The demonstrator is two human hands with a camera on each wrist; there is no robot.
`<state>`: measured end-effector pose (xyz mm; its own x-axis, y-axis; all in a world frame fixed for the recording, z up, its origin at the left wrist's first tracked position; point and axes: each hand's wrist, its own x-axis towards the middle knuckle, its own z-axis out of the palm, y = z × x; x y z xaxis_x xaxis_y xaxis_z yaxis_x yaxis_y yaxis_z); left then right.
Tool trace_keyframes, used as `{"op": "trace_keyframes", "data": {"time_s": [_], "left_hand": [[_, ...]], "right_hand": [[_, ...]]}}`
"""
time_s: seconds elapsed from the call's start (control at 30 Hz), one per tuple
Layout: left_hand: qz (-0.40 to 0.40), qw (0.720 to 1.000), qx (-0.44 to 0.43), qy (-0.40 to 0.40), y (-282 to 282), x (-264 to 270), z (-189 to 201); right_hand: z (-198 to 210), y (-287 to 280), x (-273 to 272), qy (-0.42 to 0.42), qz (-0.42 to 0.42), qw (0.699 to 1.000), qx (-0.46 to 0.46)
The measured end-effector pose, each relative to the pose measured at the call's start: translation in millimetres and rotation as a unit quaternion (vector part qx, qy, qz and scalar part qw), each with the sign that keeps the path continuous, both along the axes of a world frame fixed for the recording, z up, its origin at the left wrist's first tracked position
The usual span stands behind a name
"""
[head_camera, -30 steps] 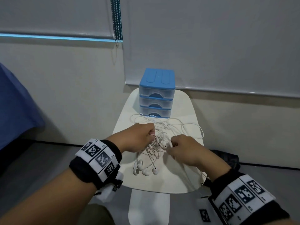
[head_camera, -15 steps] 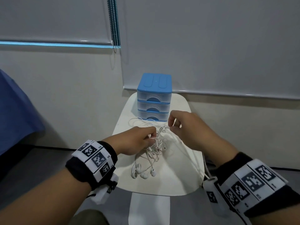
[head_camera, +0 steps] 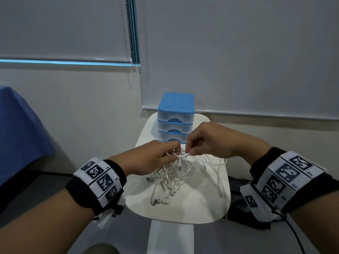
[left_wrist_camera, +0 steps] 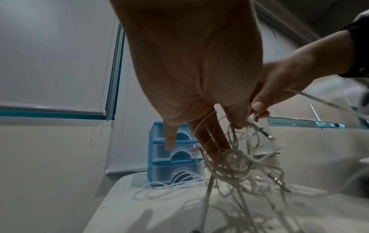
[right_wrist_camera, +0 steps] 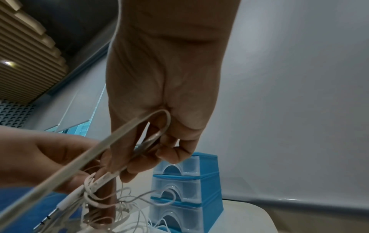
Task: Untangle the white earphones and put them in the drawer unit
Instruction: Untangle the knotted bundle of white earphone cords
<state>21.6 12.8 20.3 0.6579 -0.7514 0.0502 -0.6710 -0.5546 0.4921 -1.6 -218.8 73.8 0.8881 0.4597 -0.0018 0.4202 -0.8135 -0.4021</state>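
Note:
A tangle of white earphones (head_camera: 172, 173) hangs over the small white table (head_camera: 201, 204), its earbuds (head_camera: 161, 199) lying near the front. My left hand (head_camera: 156, 156) holds the knot of cords (left_wrist_camera: 231, 159) lifted off the table. My right hand (head_camera: 205, 142) pinches a cord near its jack plug (head_camera: 186, 154) (left_wrist_camera: 259, 126), right beside the left fingers; a cord loop (right_wrist_camera: 159, 126) runs through its fingers. The blue drawer unit (head_camera: 175, 117) (left_wrist_camera: 175, 156) (right_wrist_camera: 187, 186) stands at the table's back, all three drawers closed.
A blue cloth (head_camera: 20, 136) covers something at the left. A dark bag (head_camera: 238, 204) lies on the floor to the table's right. A bead chain (head_camera: 133, 33) hangs from the grey blinds behind. Loose cords (head_camera: 214, 167) trail towards the table's right edge.
My right hand rose from the table's front to meet the left hand, now pinching a cord by its plug. The left hand lifted the tangle higher. The view tilted up.

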Motion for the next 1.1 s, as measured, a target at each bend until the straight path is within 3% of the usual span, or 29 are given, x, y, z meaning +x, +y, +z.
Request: {"op": "trace_keyframes", "data": {"time_s": [0.17,0.37,0.53,0.67,0.83,1.0,1.1], "left_hand": [[-0.01,0.998,-0.053,0.028,-8.2,-1.4,9.7],[-0.007,0.995,-0.091,0.031,-12.1,-1.7,17.7],[0.03,0.989,-0.146,0.004,-12.6,3.8,15.1],[0.117,0.985,-0.12,-0.049,-17.3,4.8,15.5],[0.146,0.971,-0.183,-0.048,-28.5,3.7,15.7],[0.174,0.969,-0.176,0.023,-32.3,1.8,5.9],[0.179,0.97,-0.16,0.034,-31.3,-0.9,3.7]], "right_hand": [[3.6,-1.2,1.6,0.038,0.0,0.999,0.033],[-0.3,-8.3,-4.0,0.139,-0.029,0.971,0.195],[-10.8,-8.6,-4.4,0.139,-0.047,0.957,0.252],[-24.2,-6.7,-2.2,0.175,-0.077,0.942,0.275],[-37.3,-1.3,-2.4,0.227,-0.102,0.896,0.367],[-44.7,7.0,-3.0,0.236,-0.152,0.836,0.472],[-49.1,11.3,-3.5,0.244,-0.165,0.814,0.5]]}}
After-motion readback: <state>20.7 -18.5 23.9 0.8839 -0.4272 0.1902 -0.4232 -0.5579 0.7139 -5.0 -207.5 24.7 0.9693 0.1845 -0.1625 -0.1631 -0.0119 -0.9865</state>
